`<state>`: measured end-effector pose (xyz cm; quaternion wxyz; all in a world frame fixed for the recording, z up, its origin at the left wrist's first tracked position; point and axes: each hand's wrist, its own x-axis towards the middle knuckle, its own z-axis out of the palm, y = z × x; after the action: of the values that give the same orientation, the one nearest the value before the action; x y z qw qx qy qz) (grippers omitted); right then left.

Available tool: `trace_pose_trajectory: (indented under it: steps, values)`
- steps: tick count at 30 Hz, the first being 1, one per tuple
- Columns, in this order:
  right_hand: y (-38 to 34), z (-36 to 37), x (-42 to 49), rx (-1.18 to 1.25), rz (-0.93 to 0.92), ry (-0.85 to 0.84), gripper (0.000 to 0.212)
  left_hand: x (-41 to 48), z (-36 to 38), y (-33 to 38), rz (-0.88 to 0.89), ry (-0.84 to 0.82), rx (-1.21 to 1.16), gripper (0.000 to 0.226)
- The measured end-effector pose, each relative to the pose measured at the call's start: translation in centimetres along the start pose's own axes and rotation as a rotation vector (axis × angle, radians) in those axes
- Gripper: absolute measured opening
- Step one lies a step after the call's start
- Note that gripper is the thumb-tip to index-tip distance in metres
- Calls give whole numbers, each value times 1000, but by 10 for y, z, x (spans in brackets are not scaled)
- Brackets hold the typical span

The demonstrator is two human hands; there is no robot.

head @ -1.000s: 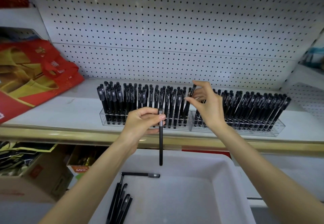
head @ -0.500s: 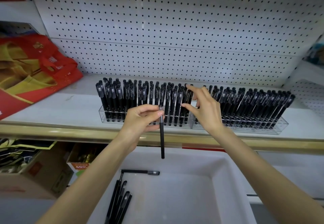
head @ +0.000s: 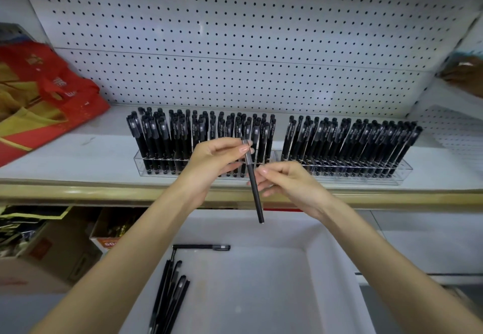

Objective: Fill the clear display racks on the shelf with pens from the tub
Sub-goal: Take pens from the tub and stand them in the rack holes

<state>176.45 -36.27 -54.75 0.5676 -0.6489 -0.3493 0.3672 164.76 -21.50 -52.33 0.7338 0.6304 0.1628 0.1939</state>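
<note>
Red bag (head: 52,93) lies on the shelf (head: 78,156), up and far to the left of the tub (head: 326,255). Cardboard boxes (head: 65,250) sit under the shelf, beside the tub's left side. Inside the tub, against its left wall, a bundle of loose pens (head: 170,294) lies with long axes running toward the shelf. A single pen (head: 201,247) lies crosswise along the tub's far wall, its see-through end to the right.

Above the tub's left half, on the shelf, the left rack (head: 167,162) is clear plastic and packed with racked pens (head: 183,135), black and standing upright with clips at the top. The left hand (head: 209,161) hovers above the tub's far rim and pinches the upper end of the held pen (head: 254,187) between thumb and forefinger. That pen stands almost vertical, its upper end in front of the left rack and its lower end tilted slightly right, hanging over the tub's far rim. It is slim and matte black, with a short greyish see-through stretch just under the pinching fingers.

The right hand (head: 290,184), above the same rim and just to the right, has its fingers curled at the middle of the barrel; whether they truly grip it I cannot tell. Above the tub's right half, the right rack (head: 392,174) is likewise full, its pens leaning rightward. White pegboard (head: 235,33) rises behind both racks.
</note>
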Motion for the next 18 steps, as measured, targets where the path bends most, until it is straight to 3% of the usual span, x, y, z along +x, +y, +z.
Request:
trace_pose_trajectory:
  steps: [6,13,15,18]
  values:
    - [-8,-3,-5,228,15,-112,33,0,10,0,30,-55,32,33]
    - [-15,-7,-6,223,-18,-111,21,-2,13,3,29,-67,87,27]
    - [-22,-15,-4,134,-53,-25,19,-2,9,-1,71,-1,212,21]
    - [-38,-33,1,-16,-152,232,14,-3,-2,-17,236,112,571,20]
